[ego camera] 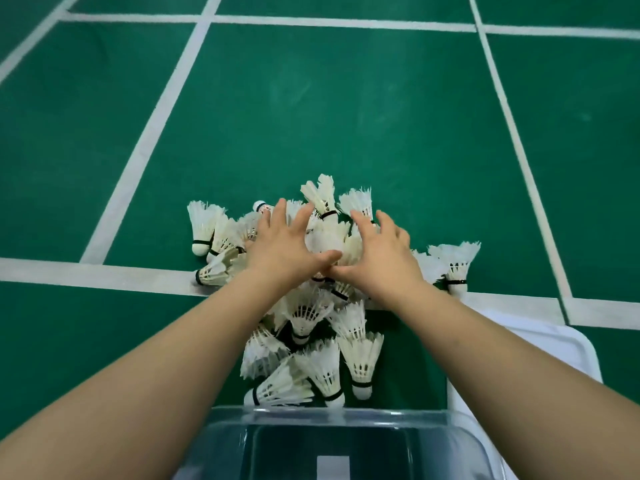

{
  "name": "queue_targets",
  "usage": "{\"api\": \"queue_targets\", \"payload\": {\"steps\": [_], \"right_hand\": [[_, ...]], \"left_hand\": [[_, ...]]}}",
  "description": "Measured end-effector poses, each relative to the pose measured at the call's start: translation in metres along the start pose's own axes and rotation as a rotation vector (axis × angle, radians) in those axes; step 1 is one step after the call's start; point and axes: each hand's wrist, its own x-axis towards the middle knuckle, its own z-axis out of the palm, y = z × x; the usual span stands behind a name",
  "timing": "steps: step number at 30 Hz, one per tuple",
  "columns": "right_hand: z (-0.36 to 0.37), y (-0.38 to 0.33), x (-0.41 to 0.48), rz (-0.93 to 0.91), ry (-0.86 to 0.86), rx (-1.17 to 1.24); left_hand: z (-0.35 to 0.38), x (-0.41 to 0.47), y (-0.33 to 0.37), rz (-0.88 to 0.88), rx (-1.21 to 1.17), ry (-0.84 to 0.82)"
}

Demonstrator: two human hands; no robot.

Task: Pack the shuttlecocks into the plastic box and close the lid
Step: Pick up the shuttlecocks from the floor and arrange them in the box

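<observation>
- Where the view looks down from the wearer's head, a green badminton court floor point(346, 116) fills the scene, crossed by white court lines point(145, 140); it looks flat and smooth, so loose items could be swept along it.
- A clear plastic box point(332, 441) sits open at the near edge, seemingly empty, with a white lid point(540, 341) lying flat on the floor just to its right.
- A heap of white feather shuttlecocks point(311, 320) lies on the floor between the box and the far court line, touching and overlapping each other.
- The left hand point(284, 247) and right hand point(377, 258) rest on top of the heap with fingers spread wide and thumbs meeting, cupped over the shuttlecocks but not yet closed on any.
- The shuttlecocks are likely very light, with fragile feathers that crush easily; scooping gently from both sides, or lifting by the firm cork bases, seems safest.
</observation>
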Motion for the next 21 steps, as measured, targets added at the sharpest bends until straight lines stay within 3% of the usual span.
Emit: {"api": "queue_targets", "payload": {"steps": [5,9,15,21], "right_hand": [[0.007,-0.004,0.016,-0.027,-0.052,0.006],[0.013,-0.006,0.019,-0.059,0.020,0.044],[0.016,-0.002,0.005,-0.242,-0.006,0.093],[-0.023,-0.012,-0.014,-0.346,0.091,0.087]], "left_hand": [[0.004,0.007,0.004,0.073,0.003,0.021],[0.013,0.004,0.005,0.107,-0.075,0.129],[0.014,-0.010,0.002,0.252,-0.260,0.249],[-0.015,-0.033,0.013,0.336,-0.326,0.381]]}}
